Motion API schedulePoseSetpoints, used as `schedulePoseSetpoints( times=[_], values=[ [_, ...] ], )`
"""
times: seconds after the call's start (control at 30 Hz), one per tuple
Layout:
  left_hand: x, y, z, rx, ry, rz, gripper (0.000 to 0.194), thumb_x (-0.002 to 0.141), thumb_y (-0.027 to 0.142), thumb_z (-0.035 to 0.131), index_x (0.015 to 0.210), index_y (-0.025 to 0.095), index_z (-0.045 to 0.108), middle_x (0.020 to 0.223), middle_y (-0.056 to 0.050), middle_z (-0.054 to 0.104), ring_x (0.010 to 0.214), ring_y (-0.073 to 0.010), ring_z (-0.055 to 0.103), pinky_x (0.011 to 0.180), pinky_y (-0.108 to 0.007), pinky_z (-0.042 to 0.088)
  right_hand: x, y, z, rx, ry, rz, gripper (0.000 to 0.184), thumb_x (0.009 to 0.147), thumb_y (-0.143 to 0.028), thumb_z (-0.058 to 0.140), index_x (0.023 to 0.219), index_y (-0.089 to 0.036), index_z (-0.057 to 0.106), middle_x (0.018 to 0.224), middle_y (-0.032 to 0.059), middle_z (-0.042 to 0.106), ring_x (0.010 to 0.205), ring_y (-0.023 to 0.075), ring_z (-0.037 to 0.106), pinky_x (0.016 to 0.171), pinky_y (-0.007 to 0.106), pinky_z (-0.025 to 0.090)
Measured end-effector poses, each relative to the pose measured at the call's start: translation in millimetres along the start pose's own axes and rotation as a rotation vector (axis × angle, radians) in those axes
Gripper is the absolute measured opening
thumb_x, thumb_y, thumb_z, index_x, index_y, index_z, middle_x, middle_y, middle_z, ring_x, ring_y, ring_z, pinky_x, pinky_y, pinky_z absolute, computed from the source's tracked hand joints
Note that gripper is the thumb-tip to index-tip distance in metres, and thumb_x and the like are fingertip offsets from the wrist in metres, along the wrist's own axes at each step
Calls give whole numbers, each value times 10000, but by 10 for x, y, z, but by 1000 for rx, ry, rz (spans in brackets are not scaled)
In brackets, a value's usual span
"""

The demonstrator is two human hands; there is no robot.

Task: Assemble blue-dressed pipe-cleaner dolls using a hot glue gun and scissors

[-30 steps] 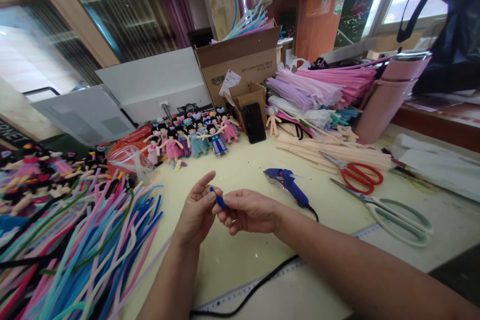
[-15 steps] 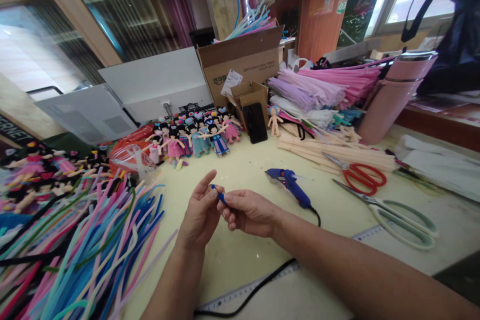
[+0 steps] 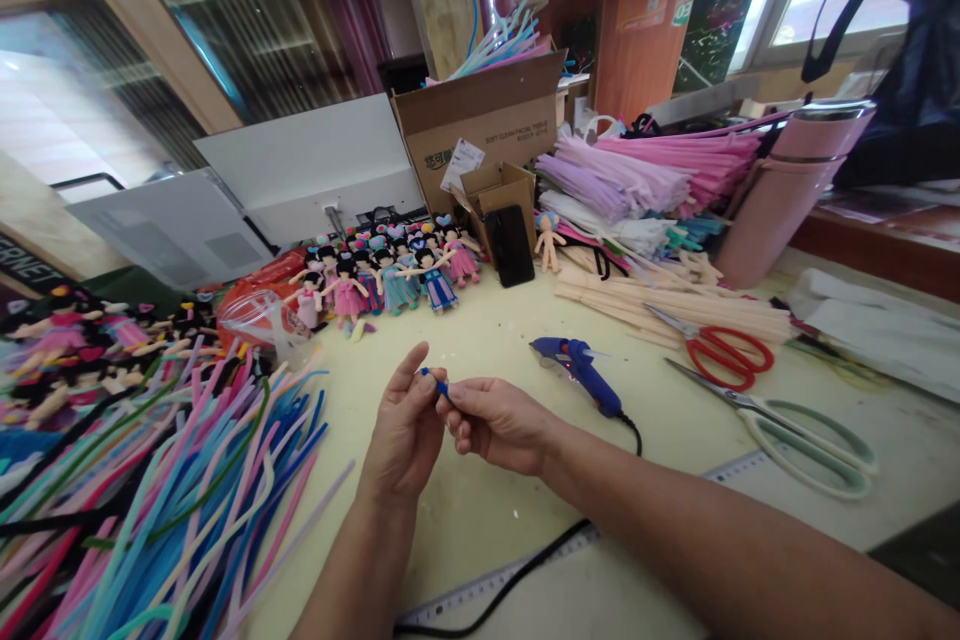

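Observation:
A short piece of blue pipe cleaner (image 3: 441, 387) is held between both hands above the middle of the table. My left hand (image 3: 409, 420) pinches its upper left end between thumb and fingers, with the index finger raised. The thumb and fingertips of my right hand (image 3: 499, 425) close on its lower right end. Much of the piece is hidden by the fingers. To the right of the hands lies a blue glue gun (image 3: 581, 370) on its side, its black cord running toward the front.
Loose pipe cleaners (image 3: 195, 500) cover the left side. Small dolls (image 3: 397, 275) stand at the back beside a black phone (image 3: 511, 245). On the right lie red scissors (image 3: 727, 355), pale green scissors (image 3: 810, 445) and a pink flask (image 3: 795, 190). A ruler (image 3: 480, 590) crosses the front.
Both hands keep their grip on the blue piece. The left hand and forearm have shifted very slightly, and its fingers have moved a little around the piece.

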State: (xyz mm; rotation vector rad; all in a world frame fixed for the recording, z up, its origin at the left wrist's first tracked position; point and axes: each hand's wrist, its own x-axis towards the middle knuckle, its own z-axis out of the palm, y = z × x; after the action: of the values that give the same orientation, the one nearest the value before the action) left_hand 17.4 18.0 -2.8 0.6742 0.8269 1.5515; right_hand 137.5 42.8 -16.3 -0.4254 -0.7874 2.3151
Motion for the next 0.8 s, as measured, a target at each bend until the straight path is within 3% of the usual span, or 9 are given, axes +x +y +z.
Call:
schedulePoseSetpoints(
  times=[0.37, 0.6, 0.8],
  values=[
    [21, 46, -6, 48, -5, 23, 458, 548, 160, 830, 972, 211, 663, 663, 30, 701, 483, -65, 568, 492, -172, 498, -11, -56, -28, -64, 17, 69, 411, 523, -407, 836, 695, -92, 635, 511, -42, 556, 425, 24, 456, 457, 169, 371],
    [16, 125, -30, 145, -42, -42, 525, 550, 161, 828, 1032, 191, 624, 632, 18, 705, 454, -65, 561, 500, -176, 480, -38, -106, -52, -82, -62, 187, 367, 590, -361, 813, 746, -78, 639, 526, -39, 562, 451, 26, 476, 470, 168, 389],
    [9, 140, -12, 138, -59, -52, 525, 548, 168, 828, 1027, 197, 614, 625, 20, 711, 436, -67, 555, 495, -185, 477, -41, -103, -48, -80, -56, 171, 402, 553, -376, 833, 737, -80, 632, 532, -42, 566, 447, 19, 477, 471, 162, 398]
  ],
)
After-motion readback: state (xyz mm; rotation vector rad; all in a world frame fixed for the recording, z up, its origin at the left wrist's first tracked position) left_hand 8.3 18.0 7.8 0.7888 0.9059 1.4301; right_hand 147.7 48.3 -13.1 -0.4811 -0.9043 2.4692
